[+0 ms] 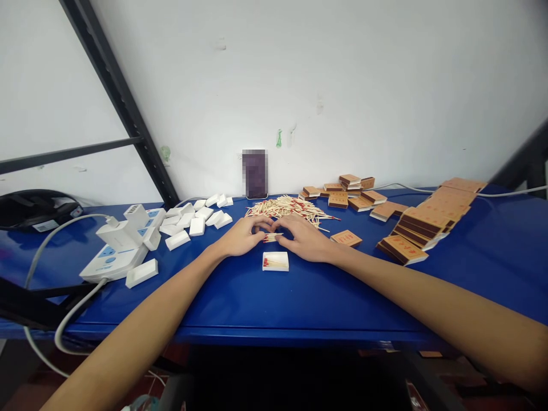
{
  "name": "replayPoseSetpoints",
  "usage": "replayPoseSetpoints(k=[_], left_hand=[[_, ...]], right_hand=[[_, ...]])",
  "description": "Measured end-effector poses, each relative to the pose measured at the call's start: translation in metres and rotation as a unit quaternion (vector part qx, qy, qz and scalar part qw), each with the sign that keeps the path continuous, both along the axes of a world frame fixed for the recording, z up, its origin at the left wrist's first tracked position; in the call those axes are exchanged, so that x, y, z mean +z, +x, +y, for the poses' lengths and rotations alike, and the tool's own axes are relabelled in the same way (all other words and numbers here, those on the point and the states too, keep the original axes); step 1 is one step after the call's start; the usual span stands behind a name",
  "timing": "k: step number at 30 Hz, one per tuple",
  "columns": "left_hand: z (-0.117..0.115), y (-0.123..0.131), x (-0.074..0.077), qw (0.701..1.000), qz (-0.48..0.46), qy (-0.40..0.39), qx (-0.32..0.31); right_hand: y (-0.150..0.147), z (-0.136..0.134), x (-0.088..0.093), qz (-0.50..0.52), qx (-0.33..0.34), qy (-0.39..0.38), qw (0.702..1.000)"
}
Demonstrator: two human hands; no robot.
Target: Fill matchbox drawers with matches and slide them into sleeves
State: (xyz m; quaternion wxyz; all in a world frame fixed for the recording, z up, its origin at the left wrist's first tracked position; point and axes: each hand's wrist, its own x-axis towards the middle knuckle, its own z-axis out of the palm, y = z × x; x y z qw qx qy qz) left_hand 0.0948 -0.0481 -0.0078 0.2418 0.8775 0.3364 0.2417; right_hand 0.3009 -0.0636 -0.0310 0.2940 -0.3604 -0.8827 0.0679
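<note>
Between my fingertips lies a small bunch of matches (271, 237), red heads to the left. My left hand (242, 235) pinches its head end, and my right hand (305, 238) closes on the other end. Just below, on the blue table, sits a white matchbox tray (275, 268) holding several matches with red heads. Right behind my hands spreads a big loose pile of matches (295, 208). An orange matchbox sleeve (346, 238) lies beside my right wrist.
Empty-looking white trays (197, 225) are scattered at the left, near a power strip (113, 262) with plugs and cables. Orange matchboxes (440, 208) are stacked and strewn at the right. A phone-like dark panel (256, 174) leans on the wall. A black metal frame (122, 103) stands at the left.
</note>
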Motion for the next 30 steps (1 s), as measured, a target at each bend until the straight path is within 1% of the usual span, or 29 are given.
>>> replayPoseSetpoints(k=[6, 11, 13, 17, 22, 30], left_hand=[[-0.0011, 0.0000, 0.0005, 0.996, 0.038, 0.077, 0.032], [0.0028, -0.0022, -0.0014, 0.985, 0.073, 0.157, 0.021], [0.0044, -0.0034, -0.0020, 0.980, 0.091, 0.175, 0.017], [0.0054, -0.0052, -0.0017, 0.977, 0.114, 0.181, 0.022], [0.0057, -0.0060, -0.0022, 0.976, 0.126, 0.175, 0.030], [0.0079, -0.0065, -0.0039, 0.973, 0.131, 0.189, 0.026]], right_hand=[[-0.0003, 0.0042, -0.0035, -0.006, -0.005, 0.034, 0.999], [-0.0006, 0.0050, -0.0045, -0.010, -0.008, 0.032, 0.999], [-0.0007, 0.0043, -0.0040, -0.004, -0.006, 0.028, 1.000], [-0.0009, 0.0031, -0.0032, 0.005, -0.005, 0.015, 1.000], [-0.0012, 0.0044, -0.0039, -0.005, -0.011, 0.020, 1.000], [0.0003, 0.0060, -0.0053, -0.010, -0.012, 0.021, 1.000]])
